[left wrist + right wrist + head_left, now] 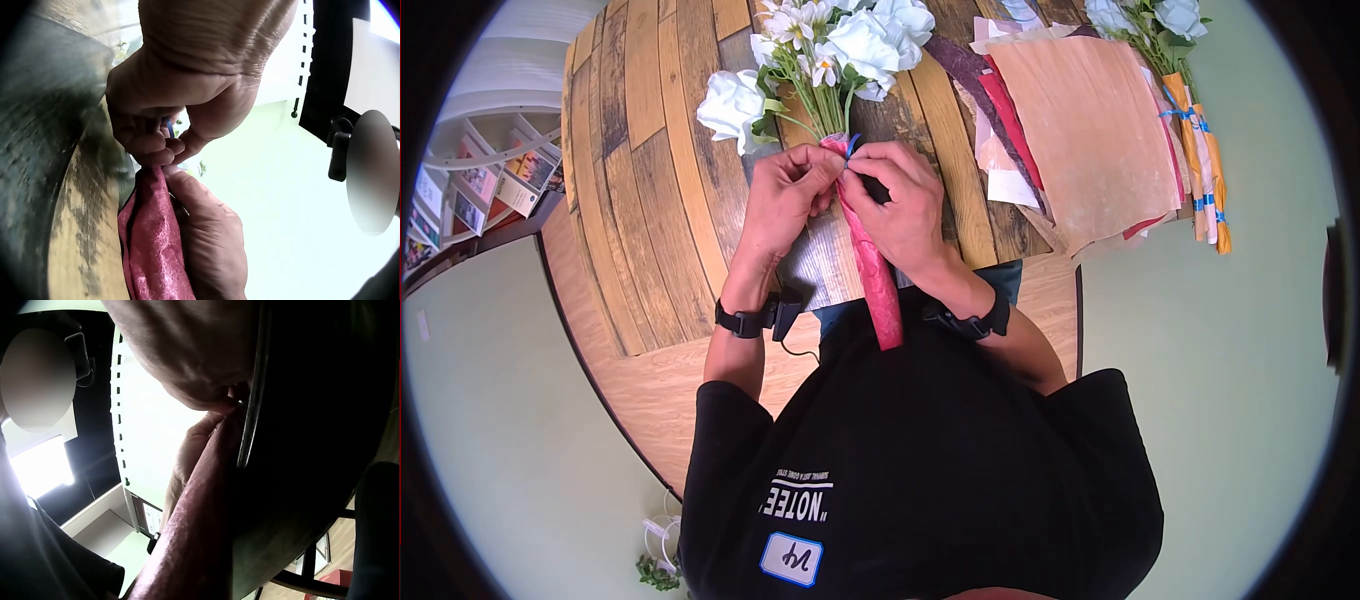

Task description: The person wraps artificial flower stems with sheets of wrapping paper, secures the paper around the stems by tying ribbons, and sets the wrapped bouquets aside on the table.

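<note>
A bouquet of white artificial flowers [870, 42] lies on the wooden table, its green stems running into a narrow crimson wrapper [875, 280]. At the wrapper's gathered neck, a blue tie [853, 145] pokes up between the fingertips. My left hand [785, 195] pinches the tie at the neck from the left, fingers curled. From the right, my right hand [903, 205] pinches it with thumb and index finger, the fingertips of both hands meeting. The wrapper's lower end hangs past the table edge toward my body. In the left wrist view, fingers mostly cover the tie [169, 128].
A stack of wrapping paper sheets [1090, 130] in peach, red and purple lies to the right on the wooden table [650, 190]. Beyond it are more wrapped flowers, their orange-wrapped stems [1197, 160] bound with blue ties. A shelf of books [500, 175] stands at the far left.
</note>
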A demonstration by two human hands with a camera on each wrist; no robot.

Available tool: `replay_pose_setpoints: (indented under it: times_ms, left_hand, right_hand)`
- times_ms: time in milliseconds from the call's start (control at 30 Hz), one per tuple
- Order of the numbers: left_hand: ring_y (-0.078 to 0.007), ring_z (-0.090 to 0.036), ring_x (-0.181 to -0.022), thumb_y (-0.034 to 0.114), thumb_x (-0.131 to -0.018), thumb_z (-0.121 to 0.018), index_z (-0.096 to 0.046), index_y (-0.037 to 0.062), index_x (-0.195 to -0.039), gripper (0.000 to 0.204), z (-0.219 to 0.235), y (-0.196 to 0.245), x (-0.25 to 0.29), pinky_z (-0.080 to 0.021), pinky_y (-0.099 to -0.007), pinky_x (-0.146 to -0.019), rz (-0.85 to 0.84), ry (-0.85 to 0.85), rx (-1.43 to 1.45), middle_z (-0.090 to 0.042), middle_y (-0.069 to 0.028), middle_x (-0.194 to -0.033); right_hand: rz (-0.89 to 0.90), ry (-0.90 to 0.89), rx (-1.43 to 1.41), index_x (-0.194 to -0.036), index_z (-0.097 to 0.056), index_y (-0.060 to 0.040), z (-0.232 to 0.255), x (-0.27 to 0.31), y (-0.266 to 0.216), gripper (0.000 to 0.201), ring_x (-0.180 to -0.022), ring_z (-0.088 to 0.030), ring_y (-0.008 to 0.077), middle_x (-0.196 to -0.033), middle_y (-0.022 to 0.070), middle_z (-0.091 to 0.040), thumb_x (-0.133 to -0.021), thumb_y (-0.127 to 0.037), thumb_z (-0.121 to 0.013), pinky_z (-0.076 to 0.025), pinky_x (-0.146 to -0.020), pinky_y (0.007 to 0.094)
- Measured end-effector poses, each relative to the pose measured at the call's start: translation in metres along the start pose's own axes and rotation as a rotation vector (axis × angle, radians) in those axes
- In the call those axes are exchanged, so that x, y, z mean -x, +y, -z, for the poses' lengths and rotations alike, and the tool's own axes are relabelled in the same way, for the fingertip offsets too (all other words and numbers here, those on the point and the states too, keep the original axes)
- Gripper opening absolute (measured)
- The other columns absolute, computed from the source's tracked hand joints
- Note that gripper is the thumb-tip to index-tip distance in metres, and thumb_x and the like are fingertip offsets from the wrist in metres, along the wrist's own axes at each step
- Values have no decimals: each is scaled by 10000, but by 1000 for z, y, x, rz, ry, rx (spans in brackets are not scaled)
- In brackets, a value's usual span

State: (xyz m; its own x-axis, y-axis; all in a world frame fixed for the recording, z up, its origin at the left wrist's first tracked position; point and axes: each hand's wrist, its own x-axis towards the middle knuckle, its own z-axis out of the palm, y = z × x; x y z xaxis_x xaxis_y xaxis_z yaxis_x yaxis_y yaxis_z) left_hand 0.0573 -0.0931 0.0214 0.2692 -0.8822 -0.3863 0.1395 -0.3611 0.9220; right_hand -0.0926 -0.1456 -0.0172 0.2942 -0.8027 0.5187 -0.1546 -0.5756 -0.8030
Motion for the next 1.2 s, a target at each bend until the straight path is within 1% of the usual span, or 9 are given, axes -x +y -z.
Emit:
replay_pose_setpoints:
  times_ms: [267,533,633,733,800,900,1033,1100,1200]
  left_hand:
    - [-37,-531,-596,141,-977,-672,-706,7,-950,141,0,-4,2,-406,-190,-531,-45,-7,-22,-623,22,-715]
    - [-35,-541,-618,165,-984,-668,-699,15,-941,159,1,-7,1,-416,-189,-541,-54,-25,-3,-633,19,-739]
    - [-35,-545,-623,172,-986,-669,-697,18,-939,164,2,-8,0,-419,-190,-543,-56,-43,6,-634,19,-741]
    - [-34,-545,-620,177,-984,-673,-695,20,-938,165,3,-10,-2,-417,-192,-541,-54,-58,10,-634,20,-738]
    - [-33,-544,-616,178,-982,-676,-694,21,-937,164,4,-10,-2,-414,-194,-538,-53,-65,13,-633,21,-735]
    - [-31,-539,-604,178,-977,-684,-692,22,-934,162,4,-11,-3,-402,-196,-528,-45,-67,26,-631,21,-723]
    - [-27,-535,-595,177,-972,-690,-689,26,-928,157,4,-12,-3,-390,-194,-519,-41,-56,28,-625,23,-709]
    - [-25,-535,-594,177,-972,-691,-688,27,-927,157,4,-13,-3,-388,-192,-517,-37,-51,41,-625,24,-708]
    - [-23,-534,-592,177,-972,-691,-688,26,-923,158,2,-13,-4,-387,-192,-515,-40,-53,52,-626,25,-708]
  right_hand:
    - [64,11,77,-848,-612,-63,-1,-3,-3,195,-800,-620,272,-896,53,-645,-719,-1,-745,-474,-714,398]
    - [114,26,114,-850,-557,-77,-6,-5,4,246,-787,-608,274,-865,51,-613,-702,2,-737,-462,-694,399]
    - [97,13,127,-854,-551,-77,-7,-4,6,258,-783,-605,280,-867,53,-607,-690,4,-733,-463,-688,400]
    - [65,-1,28,-847,-554,-70,-7,-4,7,240,-799,-617,287,-885,64,-613,-698,2,-727,-486,-698,406]
    - [-53,-44,-76,-840,-556,-58,-6,-3,8,218,-823,-636,289,-908,78,-622,-714,2,-724,-512,-721,399]
    - [-141,-124,-137,-850,-569,-44,-1,-3,10,198,-851,-654,284,-930,93,-632,-737,1,-724,-529,-753,383]
    - [-150,-178,-172,-892,-597,-37,7,-4,7,192,-864,-661,282,-951,101,-641,-753,6,-723,-530,-768,374]
    - [-118,-158,-114,-948,-643,-13,10,-4,3,200,-902,-684,227,-997,108,-669,-775,23,-738,-539,-802,336]
    - [-65,-135,-66,-951,-652,-16,11,-4,-3,217,-916,-687,246,-995,110,-674,-767,17,-761,-544,-818,342]
